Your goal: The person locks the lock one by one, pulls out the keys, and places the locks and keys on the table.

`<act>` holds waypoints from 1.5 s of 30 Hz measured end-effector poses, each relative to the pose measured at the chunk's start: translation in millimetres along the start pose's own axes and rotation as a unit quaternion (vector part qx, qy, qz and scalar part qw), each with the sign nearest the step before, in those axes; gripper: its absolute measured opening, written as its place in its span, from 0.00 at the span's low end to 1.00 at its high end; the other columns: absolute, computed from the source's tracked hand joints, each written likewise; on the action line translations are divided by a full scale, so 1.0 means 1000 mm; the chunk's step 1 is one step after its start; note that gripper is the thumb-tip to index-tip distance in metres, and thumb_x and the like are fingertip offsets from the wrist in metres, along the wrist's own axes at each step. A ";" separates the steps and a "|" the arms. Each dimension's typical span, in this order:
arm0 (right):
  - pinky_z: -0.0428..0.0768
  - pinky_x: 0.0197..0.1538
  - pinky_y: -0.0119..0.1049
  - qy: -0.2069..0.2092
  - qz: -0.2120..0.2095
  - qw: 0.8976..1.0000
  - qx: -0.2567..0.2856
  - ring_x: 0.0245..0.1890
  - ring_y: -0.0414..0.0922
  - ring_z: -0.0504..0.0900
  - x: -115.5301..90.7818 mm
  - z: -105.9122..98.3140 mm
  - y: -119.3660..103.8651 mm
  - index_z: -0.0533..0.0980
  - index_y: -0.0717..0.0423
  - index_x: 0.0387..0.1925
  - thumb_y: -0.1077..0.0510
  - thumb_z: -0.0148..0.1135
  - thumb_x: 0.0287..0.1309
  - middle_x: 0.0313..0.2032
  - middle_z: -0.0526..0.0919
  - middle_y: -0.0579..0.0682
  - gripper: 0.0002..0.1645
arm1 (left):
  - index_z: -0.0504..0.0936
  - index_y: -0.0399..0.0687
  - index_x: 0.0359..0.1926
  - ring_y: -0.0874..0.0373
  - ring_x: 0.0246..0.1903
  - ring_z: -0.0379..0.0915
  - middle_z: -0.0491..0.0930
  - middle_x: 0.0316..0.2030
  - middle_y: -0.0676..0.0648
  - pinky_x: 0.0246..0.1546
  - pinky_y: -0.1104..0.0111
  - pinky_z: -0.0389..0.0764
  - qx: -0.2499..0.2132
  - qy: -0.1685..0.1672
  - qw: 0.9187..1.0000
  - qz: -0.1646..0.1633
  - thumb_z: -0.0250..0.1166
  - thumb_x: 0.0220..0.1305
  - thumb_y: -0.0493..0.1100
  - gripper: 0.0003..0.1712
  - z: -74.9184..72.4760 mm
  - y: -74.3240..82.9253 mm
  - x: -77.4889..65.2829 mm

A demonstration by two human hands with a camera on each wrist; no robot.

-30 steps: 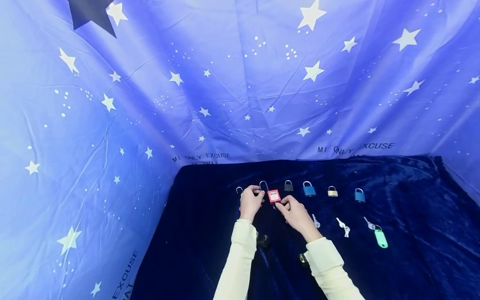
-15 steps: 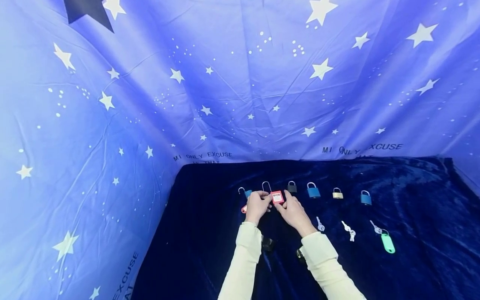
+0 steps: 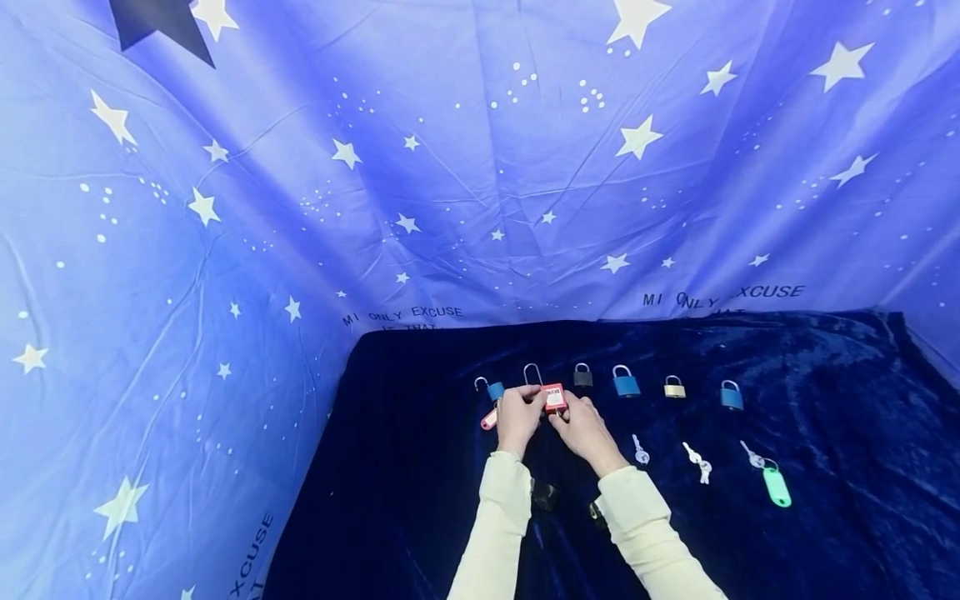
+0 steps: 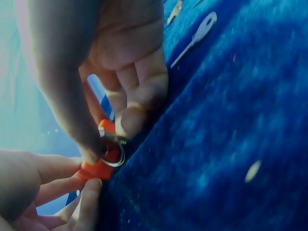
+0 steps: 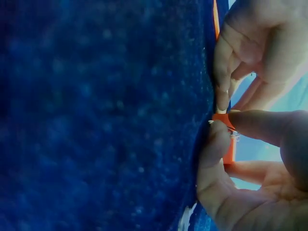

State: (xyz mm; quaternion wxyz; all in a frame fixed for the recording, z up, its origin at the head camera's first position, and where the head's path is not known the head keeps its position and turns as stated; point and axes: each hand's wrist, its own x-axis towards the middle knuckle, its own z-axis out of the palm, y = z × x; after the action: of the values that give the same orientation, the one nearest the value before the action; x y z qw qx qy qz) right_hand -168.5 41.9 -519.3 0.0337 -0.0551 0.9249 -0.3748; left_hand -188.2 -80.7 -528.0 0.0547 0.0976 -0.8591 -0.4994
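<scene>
A red padlock (image 3: 554,398) with a white label has its tall shackle (image 3: 532,373) swung out to the left of the body. My left hand (image 3: 519,417) pinches the body's left edge between thumb and fingers. At the bottom of the lock, my right hand (image 3: 587,432) pinches a small key, mostly hidden by the fingers. A metal key ring (image 4: 118,159) hangs there in the left wrist view. Just left of my left hand lie a blue padlock (image 3: 496,390) with its shackle open and a red key tag (image 3: 489,419).
Rightward along the dark blue cloth (image 3: 390,467) run a black padlock (image 3: 582,378), a blue padlock (image 3: 626,385), a brass padlock (image 3: 675,390) and another blue padlock (image 3: 732,398). Nearer lie keys (image 3: 640,452), more keys (image 3: 699,463) and a green key tag (image 3: 777,487).
My left hand has moved right, from the shackle side onto the padlock's body, uncovering the blue padlock and red tag. My right hand stays at the lock's bottom, its fingers shifting.
</scene>
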 end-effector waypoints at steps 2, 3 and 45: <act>0.76 0.42 0.53 0.001 0.001 1.000 0.005 0.38 0.53 0.75 -0.002 0.000 0.000 0.73 0.62 0.57 0.61 0.64 0.61 0.32 0.76 0.55 0.23 | 0.90 0.43 0.43 0.62 0.27 0.82 0.88 0.30 0.49 0.28 0.73 0.80 0.005 0.019 1.000 0.009 0.69 0.61 0.42 0.11 0.001 0.001 -0.002; 0.76 0.42 0.52 0.001 0.002 1.000 0.010 0.38 0.54 0.75 -0.004 -0.001 -0.001 0.73 0.61 0.58 0.61 0.63 0.61 0.32 0.76 0.54 0.24 | 0.90 0.44 0.43 0.60 0.29 0.83 0.89 0.31 0.48 0.31 0.72 0.80 0.002 0.028 1.000 0.014 0.69 0.60 0.41 0.11 0.001 0.002 -0.003; 0.78 0.28 0.27 -0.079 0.065 0.916 0.387 0.23 0.37 0.77 -0.044 -0.003 -0.007 0.73 0.73 0.46 0.55 0.53 0.74 0.25 0.78 0.48 0.19 | 0.87 0.36 0.38 0.51 0.26 0.82 0.87 0.29 0.41 0.28 0.64 0.86 -0.198 -0.014 0.980 0.017 0.66 0.66 0.45 0.13 -0.037 0.003 -0.021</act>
State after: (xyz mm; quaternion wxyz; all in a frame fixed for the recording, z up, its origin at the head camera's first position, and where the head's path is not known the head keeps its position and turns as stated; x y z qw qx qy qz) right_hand -124.9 44.6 -510.8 0.1499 -0.0069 0.7031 -0.6951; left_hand -160.9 -106.4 -507.3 0.0692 0.0635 -0.7452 -0.6602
